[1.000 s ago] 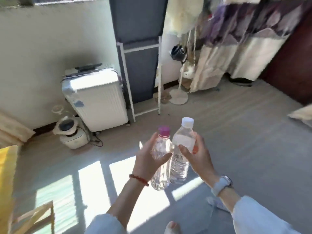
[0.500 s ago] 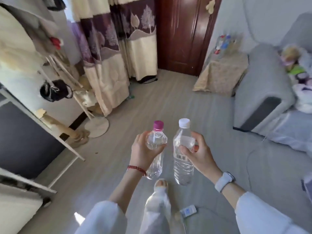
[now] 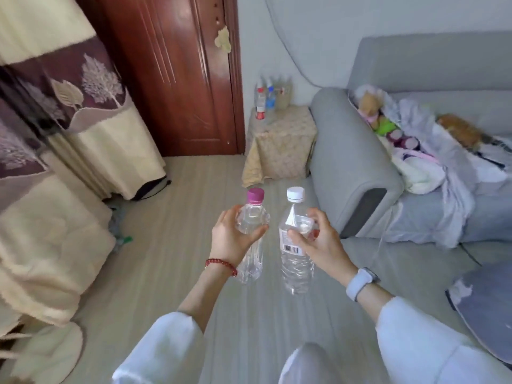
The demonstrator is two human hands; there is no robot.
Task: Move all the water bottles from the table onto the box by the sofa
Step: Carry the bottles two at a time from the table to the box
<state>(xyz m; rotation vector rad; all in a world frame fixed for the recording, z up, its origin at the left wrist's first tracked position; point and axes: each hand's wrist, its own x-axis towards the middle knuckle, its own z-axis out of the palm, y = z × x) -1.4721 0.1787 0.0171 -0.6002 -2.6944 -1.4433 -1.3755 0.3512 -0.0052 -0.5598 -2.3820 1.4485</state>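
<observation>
Two clear bottles are carried upright side by side over the floor (image 3: 171, 245), close together but not touching: the pink-cap bottle (image 3: 252, 234) is in the left hand (image 3: 232, 239), whose fingers are curled round its upper body, and the white-cap bottle (image 3: 295, 245), with a barcode label, is in the right hand (image 3: 318, 242), closed about its shoulder. A red bead bracelet (image 3: 221, 264) sits on the left wrist, a pale watch (image 3: 360, 282) on the right, and white sleeves (image 3: 163, 353) cover both forearms. Ahead, past bare floor, the box (image 3: 279, 139) stands draped in a yellowish patterned cloth, right beside the arm of the grey sofa (image 3: 354, 162) and near a dark red door (image 3: 180, 73). A few bottles (image 3: 266, 102) already stand at the back of the box top, one red-capped and one blue. The sofa seat is heaped with clothes and soft toys (image 3: 415, 151). Left of the path hang patterned curtains (image 3: 91, 101) and pale bedding (image 3: 47, 245)
</observation>
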